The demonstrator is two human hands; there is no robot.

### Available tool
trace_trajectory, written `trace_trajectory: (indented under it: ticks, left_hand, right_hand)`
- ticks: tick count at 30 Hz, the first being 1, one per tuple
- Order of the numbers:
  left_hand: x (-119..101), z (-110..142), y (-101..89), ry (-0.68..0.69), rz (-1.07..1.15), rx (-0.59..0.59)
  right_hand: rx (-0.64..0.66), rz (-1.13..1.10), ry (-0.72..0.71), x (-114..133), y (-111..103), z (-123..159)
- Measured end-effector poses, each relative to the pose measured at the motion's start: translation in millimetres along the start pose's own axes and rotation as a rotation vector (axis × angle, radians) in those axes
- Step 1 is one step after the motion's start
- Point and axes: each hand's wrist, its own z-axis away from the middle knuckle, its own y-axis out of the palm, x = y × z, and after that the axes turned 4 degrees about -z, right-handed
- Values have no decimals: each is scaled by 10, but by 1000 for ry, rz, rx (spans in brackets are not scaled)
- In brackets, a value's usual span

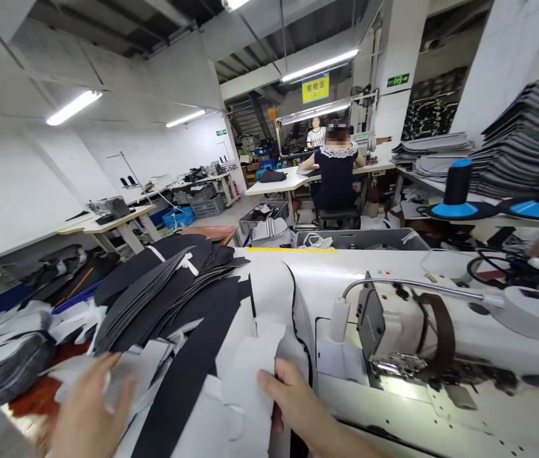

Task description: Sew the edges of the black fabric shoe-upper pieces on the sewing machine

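Observation:
My right hand (pixel 293 401) pinches the edge of a white fabric piece (pixel 255 362) lying on the sewing table, thumb on top. My left hand (pixel 86 413) is blurred, its fingers stretched out over a pile of white and grey cut pieces (pixel 126 369). Between the hands a long black strip (pixel 188 375) runs across the white pieces. A fanned stack of black cut fabric panels (pixel 164 286) lies just beyond, to the left.
A white sewing machine (pixel 441 331) with a gooseneck lamp stands at the right. Black thread cones (pixel 457 184) and stacked grey panels (pixel 527 140) sit on a shelf behind. A seated person (pixel 336 175) works at a far table. Bundles (pixel 7 362) lie at the left.

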Motion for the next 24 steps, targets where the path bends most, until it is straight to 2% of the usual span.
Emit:
trace_trajectory:
  ticks: [1,2,4,6,7,9,11,14,16,19,22,24]
  left_hand:
    - [-254,95,101,48,61,63]
    - [-536,207,212,102,152,191]
    - [-1082,421,415,317,346,304]
    - [-1463,523,525,442,411,371]
    - [-1565,511,538,457,427,397]
    - [-1605,377,510,420,449,454]
    - [-1504,169,470,364,439,465]
    - [-1344,-61,476,292,215,316]
    - [-1353,-78,526,279,26,252]
    - [-1589,75,676,361,-92,354]
    - [-1994,310,903,432,20,537]
    - [-2282,457,1057,449,144,669]
  right_hand:
    - [14,15,-18,-12,13,-8]
    - [25,41,-45,-13,31,-15]
    - [19,102,-132,31,54,-10]
    - [37,162,-259,132,23,47]
    - [66,210,-330,189,-23,97]
    - [123,390,-475,267,-189,227]
    - [107,706,-608,234,-430,358]
    - [31,1242,-707,-39,-780,502]
    - [-17,1493,-743,-259,-907,552]
    - [-139,1656,-782,-457,-931,573]
    - [-246,1705,-822,-518,-896,612]
    - [-311,1724,-800,-554,-912,684]
